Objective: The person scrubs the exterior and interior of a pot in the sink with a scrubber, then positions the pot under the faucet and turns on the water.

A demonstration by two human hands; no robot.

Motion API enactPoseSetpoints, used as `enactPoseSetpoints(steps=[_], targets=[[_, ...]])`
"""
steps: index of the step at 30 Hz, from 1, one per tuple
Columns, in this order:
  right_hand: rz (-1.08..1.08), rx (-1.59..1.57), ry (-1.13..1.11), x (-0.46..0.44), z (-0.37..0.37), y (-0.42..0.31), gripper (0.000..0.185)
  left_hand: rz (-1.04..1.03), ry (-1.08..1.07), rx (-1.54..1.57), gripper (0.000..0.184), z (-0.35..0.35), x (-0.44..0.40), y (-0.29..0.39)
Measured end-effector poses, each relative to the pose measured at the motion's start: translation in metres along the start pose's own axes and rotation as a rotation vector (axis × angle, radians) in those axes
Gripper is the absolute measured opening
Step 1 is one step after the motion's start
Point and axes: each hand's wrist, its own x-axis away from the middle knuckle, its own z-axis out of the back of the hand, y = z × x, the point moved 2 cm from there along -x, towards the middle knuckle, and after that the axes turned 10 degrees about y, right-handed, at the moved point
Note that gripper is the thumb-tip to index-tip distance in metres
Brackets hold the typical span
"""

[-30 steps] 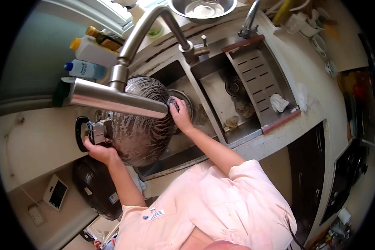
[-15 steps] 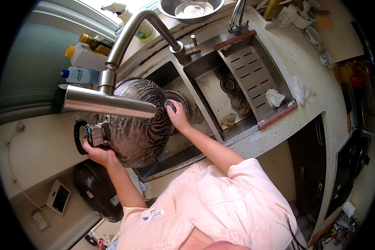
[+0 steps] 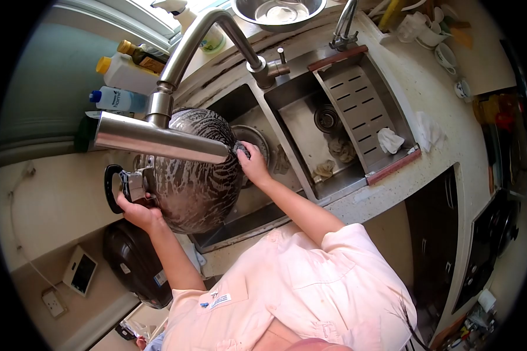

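A large dark pot (image 3: pixel 196 193), streaked with white suds, is tipped on its side over the left sink basin (image 3: pixel 287 190). My left hand (image 3: pixel 137 212) is closed round the pot's handle (image 3: pixel 111 187) at its left end. With closed fingers, my right hand (image 3: pixel 253 161) presses a dark scrubber (image 3: pixel 240 148) to the pot's right side. The scrubber is mostly covered by my fingers. Above the pot reaches the faucet's wide metal spout (image 3: pixel 161 140), which hides part of the pot.
The right basin (image 3: pixel 298 123) holds crumpled scraps and a drain. A slotted tray (image 3: pixel 363 111) with a white cloth (image 3: pixel 389 141) spans its right side. Bottles (image 3: pixel 120 99) line the back left, a metal bowl (image 3: pixel 278 14) the sill. A stove (image 3: pixel 492 234) is at the right.
The camera view has shifted slightly. My left hand stays on the handle, while my right hand and the scrubber have moved a little against the sudsy surface.
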Motion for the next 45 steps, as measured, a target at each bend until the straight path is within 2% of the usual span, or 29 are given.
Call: enactPoseSetpoints(steps=[6,9,12,15,19,22,26,31,37,40,45], targets=[[-0.021,0.007,-0.01,0.002,-0.001,0.004,0.036,0.031,-0.018,0.014,0.03,0.004,-0.006,-0.002],[-0.177,-0.178,-0.001,0.002,-0.018,0.052,0.033,0.053,-0.065,0.052,0.031,0.009,-0.015,-0.007],[-0.787,-0.427,-0.006,0.022,-0.009,0.043,0.03,0.114,-0.142,0.117,0.032,0.011,-0.022,-0.01],[-1.078,-0.535,-0.153,0.051,-0.019,0.087,0.031,0.153,-0.187,0.112,0.035,0.011,-0.022,-0.01],[-1.434,-0.658,-0.248,0.092,-0.02,0.05,0.039,0.187,-0.229,0.107,0.041,0.005,-0.009,0.001],[-1.431,-0.528,-0.358,0.1,-0.005,0.01,0.036,0.238,-0.276,0.115,0.041,0.007,-0.011,-0.001],[-1.468,-0.532,-0.423,0.113,-0.018,0.046,0.034,0.233,-0.284,0.111,0.041,0.006,-0.009,0.001],[-1.485,-0.551,-0.403,0.113,-0.02,0.051,0.04,0.236,-0.314,0.088,0.04,0.01,-0.008,0.003],[-1.501,-0.596,-0.351,0.119,-0.017,0.047,0.043,0.218,-0.225,0.052,0.041,0.013,-0.008,0.002],[-1.507,-0.593,-0.284,0.122,-0.016,0.044,0.043,0.247,-0.375,0.099,0.042,0.009,0.004,0.008],[-1.509,-0.616,-0.185,0.12,-0.007,0.014,0.042,0.275,-0.445,0.088,0.044,0.007,0.01,0.011]])
